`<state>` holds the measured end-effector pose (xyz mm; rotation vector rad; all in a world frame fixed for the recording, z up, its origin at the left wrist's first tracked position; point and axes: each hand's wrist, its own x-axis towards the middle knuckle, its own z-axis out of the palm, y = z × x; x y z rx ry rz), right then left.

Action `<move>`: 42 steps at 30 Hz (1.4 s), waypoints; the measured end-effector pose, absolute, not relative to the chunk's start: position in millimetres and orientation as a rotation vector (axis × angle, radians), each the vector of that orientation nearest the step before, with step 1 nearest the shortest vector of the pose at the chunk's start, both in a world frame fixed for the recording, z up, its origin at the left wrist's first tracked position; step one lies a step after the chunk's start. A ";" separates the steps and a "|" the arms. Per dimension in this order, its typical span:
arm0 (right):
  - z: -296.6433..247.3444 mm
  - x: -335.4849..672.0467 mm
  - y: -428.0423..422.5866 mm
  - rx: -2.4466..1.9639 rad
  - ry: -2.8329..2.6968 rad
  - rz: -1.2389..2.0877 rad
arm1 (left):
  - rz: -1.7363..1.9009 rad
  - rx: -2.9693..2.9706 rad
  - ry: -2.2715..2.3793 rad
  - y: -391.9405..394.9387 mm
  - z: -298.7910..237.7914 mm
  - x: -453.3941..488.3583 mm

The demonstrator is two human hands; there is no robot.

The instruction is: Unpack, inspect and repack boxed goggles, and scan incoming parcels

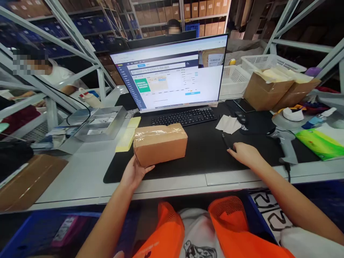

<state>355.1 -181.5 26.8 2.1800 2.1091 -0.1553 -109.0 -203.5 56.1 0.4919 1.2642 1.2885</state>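
My left hand (133, 172) grips the lower left corner of a brown cardboard box (162, 148), fingers under it and thumb along the bottom front edge. Clear tape shines across the box's top. The box is over a black desk mat (193, 161), in front of the keyboard (185, 117). Further right, my right hand (245, 154) rests low over the mat, its thumb and fingers closed round the near end of a slim black pen (226, 141). The pen's tip points away toward some folded white paper (228, 124).
Behind the keyboard stands a monitor (172, 75). Yellow slips (128, 134) and a grey tray (103, 123) lie left. Right are a mouse (240, 117), barcode scanner (287, 147), green tissue pack (321, 144) and open carton (264, 91). A co-worker (57, 73) sits beyond the left frame.
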 end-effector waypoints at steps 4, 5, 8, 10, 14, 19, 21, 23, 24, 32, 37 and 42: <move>12.4 353.4 -194.5 2.249 2.215 -0.024 | 1.519 0.832 1.363 -200.3 50.7 -110.6; 9.6 354.0 -196.2 2.258 2.231 0.001 | 1.597 0.941 1.411 -199.6 50.8 -111.4; 4.9 360.8 -198.1 2.322 2.280 -0.024 | 1.751 1.584 1.667 -196.0 65.2 -112.5; 5.2 367.6 -197.4 2.420 2.324 -0.175 | 1.472 2.222 1.717 -189.2 87.1 -107.2; 11.7 372.1 -194.9 2.476 2.545 -0.542 | 0.306 2.744 1.471 -154.0 137.5 -80.0; 32.0 348.4 -200.5 2.292 2.888 -0.459 | -0.256 2.600 1.309 -105.4 169.5 -63.4; 45.9 333.9 -207.9 2.201 3.030 -0.390 | -0.302 2.627 1.090 -105.0 173.6 -67.5; 61.7 317.7 -216.8 2.010 3.194 -0.348 | -0.360 2.661 0.875 -117.0 174.6 -73.5; 69.2 308.8 -221.1 1.874 3.274 -0.340 | -0.384 2.673 0.812 -126.5 174.1 -76.3; 80.1 247.0 -232.3 1.133 3.563 -0.303 | 0.090 2.809 1.204 -218.8 141.2 -83.5; 72.7 244.7 -216.5 1.115 3.548 -0.269 | 0.650 2.772 1.473 -239.3 86.8 -69.8; 73.4 243.1 -211.7 1.199 3.563 -0.222 | 1.097 2.721 1.573 -236.2 55.9 -53.5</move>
